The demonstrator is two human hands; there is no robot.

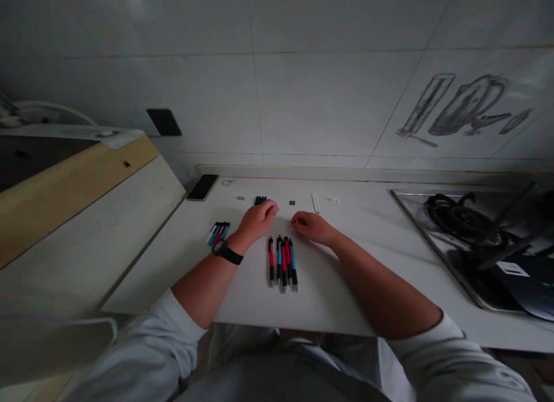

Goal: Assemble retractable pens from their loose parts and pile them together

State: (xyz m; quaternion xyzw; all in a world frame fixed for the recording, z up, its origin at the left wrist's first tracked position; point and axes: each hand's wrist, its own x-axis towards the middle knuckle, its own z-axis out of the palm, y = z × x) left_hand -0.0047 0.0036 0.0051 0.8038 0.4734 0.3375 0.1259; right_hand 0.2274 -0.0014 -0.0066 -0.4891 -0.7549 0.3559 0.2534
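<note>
My left hand is closed over the counter, thumb and fingers together; what it pinches, if anything, is too small to make out. A row of small black tubes lies just beyond it, partly covered by the hand. To the right, my right hand has its fingers curled, and their contents are hidden. Several red and blue pens with black grips lie below and between the hands. Nearest my left wrist are several pen barrels. Small black pieces, thin white sticks and tiny white pieces lie beyond the hands.
A phone rests at the counter's back left, near a thin ring and small spring-like pieces. A gas stove borders the right side. A slanted white panel stands left. The tiled wall closes the back.
</note>
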